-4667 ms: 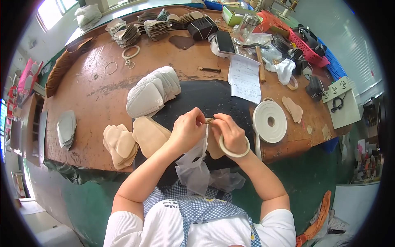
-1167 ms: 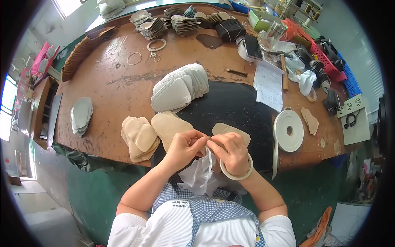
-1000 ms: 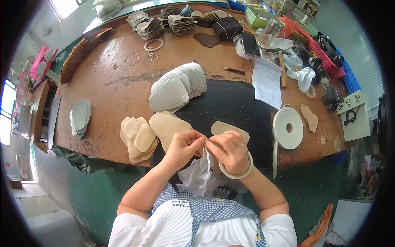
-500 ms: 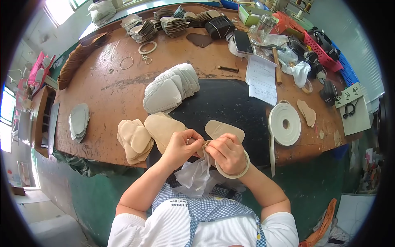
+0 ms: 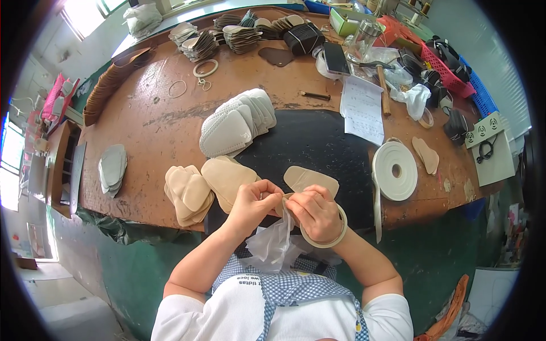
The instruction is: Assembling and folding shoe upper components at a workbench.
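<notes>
In front of my body, my left hand (image 5: 254, 206) and my right hand (image 5: 316, 215) meet with fingertips pinched. Between them is the edge of a small beige piece (image 5: 288, 196), mostly hidden by the fingers. A narrow whitish strip (image 5: 287, 223) hangs from the pinch. Around my right wrist sits a cream ring like a roll of tape (image 5: 343, 226). Just beyond my hands, a single beige padded piece (image 5: 310, 180) lies on the black mat (image 5: 307, 139). Beside my left hand rest larger beige pieces (image 5: 226, 177) and a pile of smaller beige pads (image 5: 187, 194).
Translucent plastic (image 5: 267, 250) lies over my lap. A white tape roll (image 5: 394, 171) is right of the mat, near handwritten paper (image 5: 363, 111) and a hammer (image 5: 383, 91). Stacked white pieces (image 5: 236, 126) lie on the mat's far left edge; grey pieces (image 5: 112, 169) are farther left.
Both hands stay together at nearly the same place, with only slight finger movement. The whole view has shifted a little; the objects on the table keep their places.
</notes>
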Available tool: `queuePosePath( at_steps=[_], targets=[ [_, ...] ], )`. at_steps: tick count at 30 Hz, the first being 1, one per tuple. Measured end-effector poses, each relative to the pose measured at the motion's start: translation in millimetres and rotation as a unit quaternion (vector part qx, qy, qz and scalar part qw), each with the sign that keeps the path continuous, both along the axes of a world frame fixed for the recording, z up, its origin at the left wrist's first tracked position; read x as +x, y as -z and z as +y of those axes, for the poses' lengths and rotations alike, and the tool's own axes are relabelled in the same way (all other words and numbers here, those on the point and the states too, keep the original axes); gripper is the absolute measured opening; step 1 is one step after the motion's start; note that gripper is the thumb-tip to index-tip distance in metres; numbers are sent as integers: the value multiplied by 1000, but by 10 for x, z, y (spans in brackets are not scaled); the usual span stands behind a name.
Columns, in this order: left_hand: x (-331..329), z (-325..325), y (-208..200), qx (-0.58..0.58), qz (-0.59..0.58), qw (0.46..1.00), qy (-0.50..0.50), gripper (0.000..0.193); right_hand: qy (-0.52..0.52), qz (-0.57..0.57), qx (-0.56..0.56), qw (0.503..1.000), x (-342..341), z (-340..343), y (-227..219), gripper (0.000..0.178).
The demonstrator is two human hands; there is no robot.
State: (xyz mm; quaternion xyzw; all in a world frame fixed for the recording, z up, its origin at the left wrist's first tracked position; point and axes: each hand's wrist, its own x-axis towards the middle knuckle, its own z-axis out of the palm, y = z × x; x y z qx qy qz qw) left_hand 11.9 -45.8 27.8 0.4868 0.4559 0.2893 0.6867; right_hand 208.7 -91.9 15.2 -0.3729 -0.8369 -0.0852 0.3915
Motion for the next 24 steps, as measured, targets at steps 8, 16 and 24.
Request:
queuePosePath(
  at_steps=[8, 16, 24],
  targets=[
    [-5, 34, -5, 21, 8, 999, 24, 10, -14, -23, 8, 1000, 22, -11, 11, 23],
    [-38, 15, 44, 18, 33, 999, -1, 8, -30, -31, 18, 999, 24, -44, 55, 20],
    [-56, 35, 91, -23, -11, 1000, 18, 13, -21, -56, 12, 998, 60, -68, 33, 12]
  ],
)
